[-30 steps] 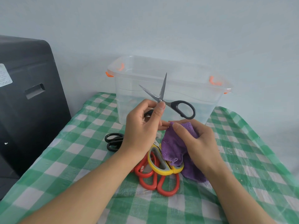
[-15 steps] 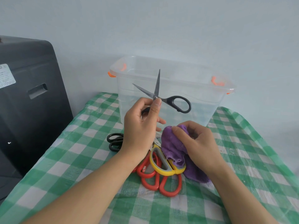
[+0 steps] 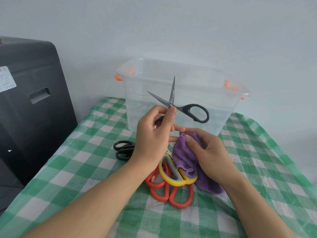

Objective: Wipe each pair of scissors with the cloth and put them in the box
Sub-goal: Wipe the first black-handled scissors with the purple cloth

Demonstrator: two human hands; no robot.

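Loosely, left hand [image 3: 152,134] grips slim steel-bladed scissors [image 3: 178,105].

Box [image 3: 181,103] at the far middle of the table [image 3: 82,169], before the wall. Open scissors [image 3: 178,107] held up in front of the box by the left hand [image 3: 154,134]; cloth [image 3: 185,162] in the right hand [image 3: 209,152], just right of it. Beneath both hands, a heap of scissors [image 3: 171,184], perhaps three pairs, overlapping. Another pair [image 3: 123,150] left of the heap. Cabinet [image 3: 30,107] beside the table's left edge.
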